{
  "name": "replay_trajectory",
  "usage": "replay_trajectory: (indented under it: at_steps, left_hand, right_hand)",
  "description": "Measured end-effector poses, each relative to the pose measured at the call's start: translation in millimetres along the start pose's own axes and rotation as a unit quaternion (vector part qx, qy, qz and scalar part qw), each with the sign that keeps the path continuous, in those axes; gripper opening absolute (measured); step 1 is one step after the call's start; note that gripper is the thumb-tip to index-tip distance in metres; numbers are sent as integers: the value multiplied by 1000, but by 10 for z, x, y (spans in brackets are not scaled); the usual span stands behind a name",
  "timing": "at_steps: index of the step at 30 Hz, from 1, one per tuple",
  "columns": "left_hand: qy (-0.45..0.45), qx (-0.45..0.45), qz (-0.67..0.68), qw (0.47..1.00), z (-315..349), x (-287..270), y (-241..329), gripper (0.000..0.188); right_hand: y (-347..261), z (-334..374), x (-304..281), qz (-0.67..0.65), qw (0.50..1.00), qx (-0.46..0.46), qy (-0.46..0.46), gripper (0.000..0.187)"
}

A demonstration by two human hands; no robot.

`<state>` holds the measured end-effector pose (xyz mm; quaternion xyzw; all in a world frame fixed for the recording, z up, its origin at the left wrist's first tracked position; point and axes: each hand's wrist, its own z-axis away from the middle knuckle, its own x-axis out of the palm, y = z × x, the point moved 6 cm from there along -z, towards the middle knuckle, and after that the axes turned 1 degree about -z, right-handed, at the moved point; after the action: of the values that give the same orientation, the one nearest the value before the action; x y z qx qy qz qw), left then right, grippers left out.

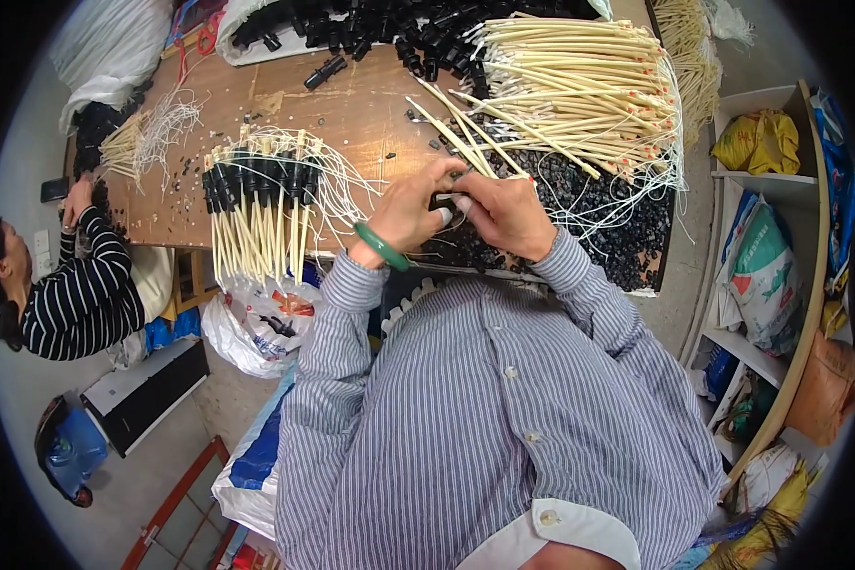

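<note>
My left hand (407, 211), with a green bangle (382, 247) at its wrist, is closed at the table's near edge. Against it, my right hand (505, 211) is closed too, and their fingertips meet on a small black part (442, 200). Its exact kind is mostly hidden by the fingers. White wraps cover both thumb tips. Just beyond my hands, a few loose pale sticks (454, 133) lie slanting. To the left lies a row of pale sticks fitted with black tubular pieces (256, 185), trailing white strings.
A stack of pale sticks (579, 90) lies at right, over many small dark bits (589, 218). Black tubular pieces (370, 28) are heaped at the back. A co-worker in a striped top (81, 285) sits at far left. Shelves with bags (769, 275) stand right.
</note>
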<state>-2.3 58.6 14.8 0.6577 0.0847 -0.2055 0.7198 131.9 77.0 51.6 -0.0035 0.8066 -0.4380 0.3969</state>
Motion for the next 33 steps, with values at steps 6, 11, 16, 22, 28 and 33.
replay_trajectory:
  at_steps: [6,11,16,22,28,33]
  left_hand:
    - [145,150,-79,975,93,-164,363,24]
    - [129,246,-5,961,122,-135,380,17]
    - [229,36,-193,953,-531,-484,-21,27]
    - [217,-49,-258,940,-937,-596,-295,25]
    - [269,7,-258,928,-1004,-545,-185,20]
    - [253,-16,-297,921,-1016,-563,-77,18]
  right_hand:
    - [-68,-10,-96,25,996,6,85,11]
    - [60,73,-30,-173,982,53,54,11]
    - [236,78,-142,-89,983,150,63,10]
    - [303,61,-281,-78,979,171,81,11]
    - [366,16,-359,-79,976,185,86,10]
    - [298,61,-452,-82,973,199,88,10]
